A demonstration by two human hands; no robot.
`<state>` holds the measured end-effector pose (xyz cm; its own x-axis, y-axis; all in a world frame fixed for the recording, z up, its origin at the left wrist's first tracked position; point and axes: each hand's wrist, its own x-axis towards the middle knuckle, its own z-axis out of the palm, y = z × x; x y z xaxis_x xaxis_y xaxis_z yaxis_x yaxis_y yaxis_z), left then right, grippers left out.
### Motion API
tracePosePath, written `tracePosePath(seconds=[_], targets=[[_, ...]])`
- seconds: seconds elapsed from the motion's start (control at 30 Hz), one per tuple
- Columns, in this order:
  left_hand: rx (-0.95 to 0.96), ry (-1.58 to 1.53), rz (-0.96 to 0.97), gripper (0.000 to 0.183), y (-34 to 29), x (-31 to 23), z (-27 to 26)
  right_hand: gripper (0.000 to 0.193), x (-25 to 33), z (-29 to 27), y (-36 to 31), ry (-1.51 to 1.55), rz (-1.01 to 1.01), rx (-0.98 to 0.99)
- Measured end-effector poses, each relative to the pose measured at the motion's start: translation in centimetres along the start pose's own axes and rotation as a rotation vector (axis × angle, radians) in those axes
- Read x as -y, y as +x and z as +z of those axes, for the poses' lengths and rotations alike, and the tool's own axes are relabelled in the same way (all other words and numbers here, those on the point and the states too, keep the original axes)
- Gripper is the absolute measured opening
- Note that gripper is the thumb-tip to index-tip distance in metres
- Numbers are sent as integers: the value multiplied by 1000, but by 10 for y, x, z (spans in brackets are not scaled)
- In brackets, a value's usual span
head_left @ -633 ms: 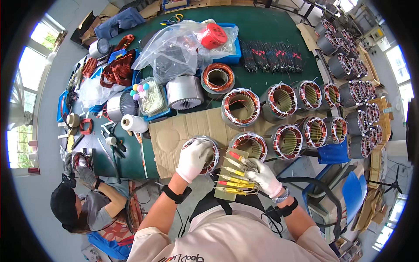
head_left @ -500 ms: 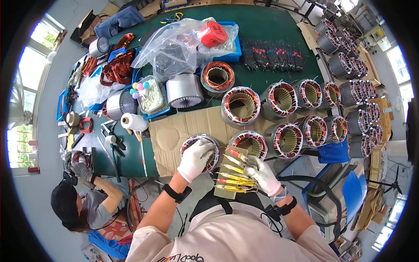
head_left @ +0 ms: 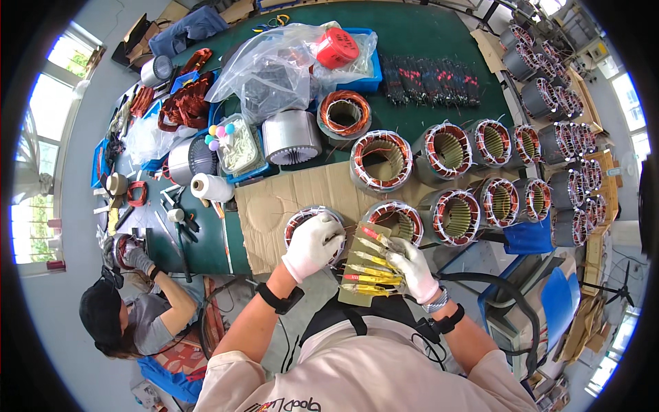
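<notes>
My left hand point(head_left: 312, 244), in a white glove, rests on top of a wound motor stator point(head_left: 309, 223) standing on a cardboard sheet point(head_left: 288, 196) and grips its rim. My right hand point(head_left: 412, 266), also gloved, pinches the upper end of a flat card point(head_left: 367, 266) carrying several yellow sleeved leads with red tips. The card lies at the near table edge between my hands. A second stator with copper windings point(head_left: 398, 218) stands just behind the card.
Several more wound stators point(head_left: 480, 172) fill the right side of the green table point(head_left: 412, 41). A clear bag, a blue bin with a red lid point(head_left: 338, 48), a thread spool point(head_left: 209, 187) and tools lie left. Another person point(head_left: 130, 309) works at lower left.
My left hand has settled more fully over the stator top. My right hand has shifted slightly on the card. Otherwise the scene is the same.
</notes>
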<state>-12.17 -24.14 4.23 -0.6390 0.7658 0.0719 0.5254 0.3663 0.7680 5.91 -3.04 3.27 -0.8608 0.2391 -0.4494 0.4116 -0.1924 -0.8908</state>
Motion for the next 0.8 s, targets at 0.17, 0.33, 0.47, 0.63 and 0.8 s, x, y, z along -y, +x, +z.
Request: tracePosePath(seconds=[0.17,0.33,0.47,0.63,0.8], targets=[[6,3,11,9,1,-2,-2,43,-4,4,2,100,25,-37],[0,-13,8,8,-1,-1,0,42,-3,7,6,75,-7,-24],[2,-30,3,10,-3,0,3,42,-7,6,8,42,-20,-15],[-66,-209,-182,19,-15,4,6,47,1,6,7,187,66,2],[-256,-482,-681,26,-21,12,3,49,-8,3,6,151,47,10]])
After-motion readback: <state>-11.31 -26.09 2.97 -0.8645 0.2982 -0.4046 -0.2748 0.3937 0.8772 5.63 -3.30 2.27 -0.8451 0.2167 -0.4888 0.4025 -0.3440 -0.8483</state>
